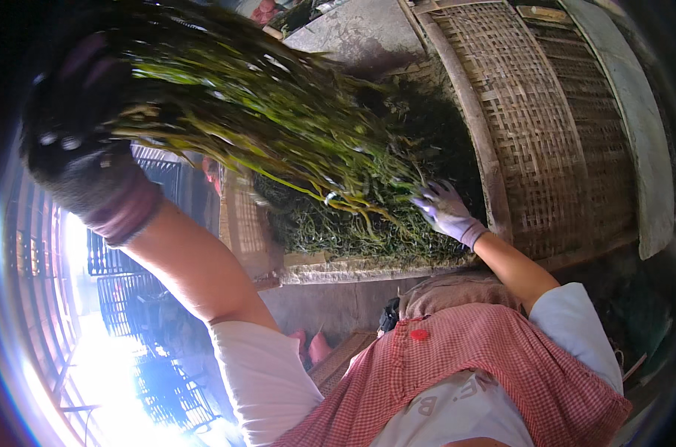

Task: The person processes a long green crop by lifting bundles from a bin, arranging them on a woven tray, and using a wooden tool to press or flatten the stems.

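My left hand point(83, 123), in a dark, soiled knit glove with a pinkish cuff, is raised at the upper left. It is closed on one end of a thick bundle of long green plant strands point(259, 100), blurred by motion. The bundle slants down to the right, onto a heap of finer dark green plant matter point(338, 223). At the heap's right side, my right hand point(444, 209), in a pale purple glove, touches the lower ends of the strands. Whether its fingers hold any of them cannot be made out.
A pale ledge point(349, 274) edges the heap on my side. To the right stands a woven bamboo panel point(528, 128) with a wooden rim, and a grey curved board point(634, 123) beyond it. Dark slatted racks point(131, 302) stand at the left near bright light. Pink bags point(318, 347) lie below the ledge.
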A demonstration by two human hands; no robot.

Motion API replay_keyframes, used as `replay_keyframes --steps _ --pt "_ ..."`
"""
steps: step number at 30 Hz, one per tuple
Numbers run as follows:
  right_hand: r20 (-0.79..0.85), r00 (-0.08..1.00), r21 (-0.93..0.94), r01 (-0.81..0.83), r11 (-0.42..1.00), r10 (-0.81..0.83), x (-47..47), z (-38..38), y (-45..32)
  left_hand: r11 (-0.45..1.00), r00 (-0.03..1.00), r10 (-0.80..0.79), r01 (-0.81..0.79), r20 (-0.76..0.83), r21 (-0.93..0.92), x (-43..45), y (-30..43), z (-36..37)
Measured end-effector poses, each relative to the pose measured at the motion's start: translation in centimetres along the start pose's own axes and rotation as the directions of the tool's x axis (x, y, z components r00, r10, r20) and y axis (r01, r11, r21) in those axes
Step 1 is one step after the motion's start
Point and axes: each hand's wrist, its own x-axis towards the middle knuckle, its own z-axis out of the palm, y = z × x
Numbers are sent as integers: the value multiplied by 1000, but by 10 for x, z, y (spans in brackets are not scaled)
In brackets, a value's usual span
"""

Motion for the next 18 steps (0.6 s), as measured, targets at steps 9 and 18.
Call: replay_keyframes --steps 9,18 --pt "37 983 999 -43 28 178 55 -201 -21 190 552 -730 730 402 -657 -87 -19 52" --pt "-148 973 191 206 -960 179 98 -203 48 -4 148 -589 983 794 -186 -146 -3 154"
